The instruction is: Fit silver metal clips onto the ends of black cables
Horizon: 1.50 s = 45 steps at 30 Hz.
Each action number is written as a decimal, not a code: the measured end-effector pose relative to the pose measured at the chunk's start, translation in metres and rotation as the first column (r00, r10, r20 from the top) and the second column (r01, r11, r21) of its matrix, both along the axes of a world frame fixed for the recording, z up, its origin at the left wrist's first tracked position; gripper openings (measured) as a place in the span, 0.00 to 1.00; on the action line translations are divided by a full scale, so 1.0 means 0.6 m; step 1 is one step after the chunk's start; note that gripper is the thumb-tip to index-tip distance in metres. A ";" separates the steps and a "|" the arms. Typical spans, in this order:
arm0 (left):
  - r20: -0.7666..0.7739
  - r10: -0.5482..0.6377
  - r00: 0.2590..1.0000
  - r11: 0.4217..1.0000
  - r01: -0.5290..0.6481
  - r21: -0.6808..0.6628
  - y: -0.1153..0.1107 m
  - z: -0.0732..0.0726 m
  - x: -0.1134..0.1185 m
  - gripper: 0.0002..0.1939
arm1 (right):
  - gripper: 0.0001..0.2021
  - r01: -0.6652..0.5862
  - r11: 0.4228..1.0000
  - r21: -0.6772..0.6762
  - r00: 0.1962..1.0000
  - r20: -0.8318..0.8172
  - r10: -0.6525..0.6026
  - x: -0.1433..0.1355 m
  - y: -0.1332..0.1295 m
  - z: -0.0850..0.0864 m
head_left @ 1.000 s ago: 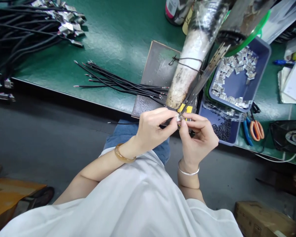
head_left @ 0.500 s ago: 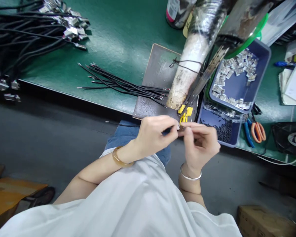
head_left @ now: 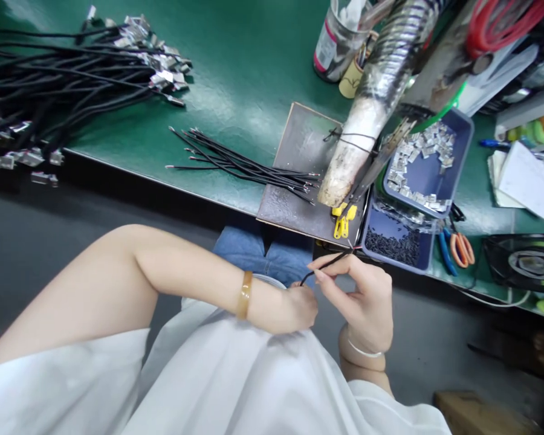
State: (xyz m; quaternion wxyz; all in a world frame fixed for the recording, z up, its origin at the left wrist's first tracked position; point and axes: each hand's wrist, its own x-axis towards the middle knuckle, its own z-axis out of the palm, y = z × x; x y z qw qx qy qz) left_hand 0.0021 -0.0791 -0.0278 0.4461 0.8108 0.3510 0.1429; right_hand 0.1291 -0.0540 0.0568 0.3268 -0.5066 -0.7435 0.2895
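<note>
Right hand (head_left: pixel 365 293), head view: thumb and forefinger pinching black cable (head_left: pixel 306 278), held out before the near edge of worktop (head_left: pixel 236 72), reddish tip close to lower blue bin (head_left: pixel 392 223). Left hand (head_left: pixel 297 308): curled beside the nearer stretch of cable, back uppermost, fingertips hidden; cannot tell whether gripping. For sound handling, in judgement: pinch firmly without crushing; leave the fine tip free of board (head_left: pixel 306 136) and bin rim; ease out the bend between both hands, likely to kink if forced. Yellow pieces (head_left: pixel 342 228): on board, just beyond right fingers; best not snagged. Loose cables (head_left: pixel 249 166): across worktop and board, close to white-wrapped pipe (head_left: pixel 342 172); best not dragged by a wrist. Upper blue bin (head_left: pixel 424 163): metal shells (head_left: pixel 442 148) inside, near enough to call for a careful elbow.
</note>
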 end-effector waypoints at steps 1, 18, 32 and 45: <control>0.073 -0.101 0.992 0.993 0.097 0.064 0.011 0.013 -0.007 0.18 | 0.07 0.022 1.000 0.005 1.000 -0.018 -0.022 0.001 0.001 -0.002; 0.651 0.449 0.612 0.863 -0.107 -0.494 0.130 0.086 -0.065 0.05 | 0.06 -0.149 0.971 0.188 0.973 0.201 0.111 0.014 0.014 -0.007; 0.356 0.637 0.683 0.495 -0.010 -0.869 0.121 0.039 -0.070 0.15 | 0.04 0.533 0.804 0.264 0.447 0.718 -0.533 0.242 0.214 0.041; 0.296 0.614 0.732 0.492 -0.062 -0.868 0.111 0.021 -0.095 0.15 | 0.09 0.408 0.904 0.128 0.606 0.703 -0.373 0.243 0.339 0.024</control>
